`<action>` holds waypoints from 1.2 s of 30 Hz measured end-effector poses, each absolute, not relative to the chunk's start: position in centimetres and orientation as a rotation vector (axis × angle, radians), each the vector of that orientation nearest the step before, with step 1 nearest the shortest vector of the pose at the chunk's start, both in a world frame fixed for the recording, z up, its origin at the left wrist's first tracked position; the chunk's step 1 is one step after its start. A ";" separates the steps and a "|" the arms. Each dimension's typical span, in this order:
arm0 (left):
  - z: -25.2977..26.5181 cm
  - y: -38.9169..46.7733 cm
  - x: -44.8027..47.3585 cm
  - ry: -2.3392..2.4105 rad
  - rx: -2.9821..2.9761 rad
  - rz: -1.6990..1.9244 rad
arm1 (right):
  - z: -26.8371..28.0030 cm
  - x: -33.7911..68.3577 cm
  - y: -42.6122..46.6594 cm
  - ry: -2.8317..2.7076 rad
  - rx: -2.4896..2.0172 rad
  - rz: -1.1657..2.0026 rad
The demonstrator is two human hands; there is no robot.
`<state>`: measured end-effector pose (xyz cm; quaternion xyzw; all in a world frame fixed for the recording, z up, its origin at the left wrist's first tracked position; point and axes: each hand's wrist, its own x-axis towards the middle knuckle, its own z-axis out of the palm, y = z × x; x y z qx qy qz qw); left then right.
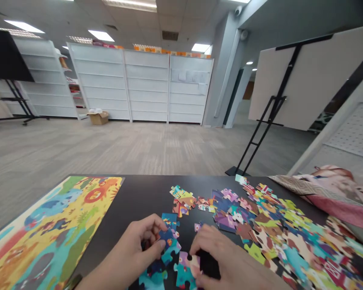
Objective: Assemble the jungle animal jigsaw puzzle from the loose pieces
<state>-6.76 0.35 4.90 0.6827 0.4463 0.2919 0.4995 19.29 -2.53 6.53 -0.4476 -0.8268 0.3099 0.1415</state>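
My left hand (139, 245) is closed, its thumb and fingertips pinching a dark blue jigsaw piece (168, 238) in a small group of blue and teal pieces. My right hand (222, 251) curls over the table just to the right, fingers and thumb closed on a pink jigsaw piece (194, 264). Touching that piece is a teal and purple piece (184, 273). A blue piece (169, 218) lies at the top of the group, and a small purple piece (197, 226) sits beyond my right fingers. My left hand partly hides pieces below it.
A colourful animal picture sheet (57, 229) covers the table's left side. Several loose jigsaw pieces (290, 237) are heaped on the right, with a smaller cluster (183, 199) ahead. Fabric (339, 201) lies at the right edge of the black table (139, 193).
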 end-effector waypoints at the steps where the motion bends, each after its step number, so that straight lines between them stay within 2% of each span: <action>1: 4.9 0.4 -6.8 1.070 1.649 0.707 | 6.6 19.3 -2.5 -2.338 -1.342 0.927; 4: 4.6 0.5 -6.8 1.028 1.600 0.718 | 6.6 19.3 -2.3 -2.201 -1.457 0.992; 16: 4.0 0.7 -6.9 1.048 1.558 0.679 | 5.7 19.7 -1.3 -2.022 -1.422 0.948; 24: 4.3 0.0 -6.8 1.249 2.065 0.468 | 5.3 20.1 -1.4 -2.000 -1.456 0.940; 36: 7.1 -0.6 -6.6 0.962 2.543 0.189 | 5.6 19.9 -1.0 -1.999 -1.501 0.940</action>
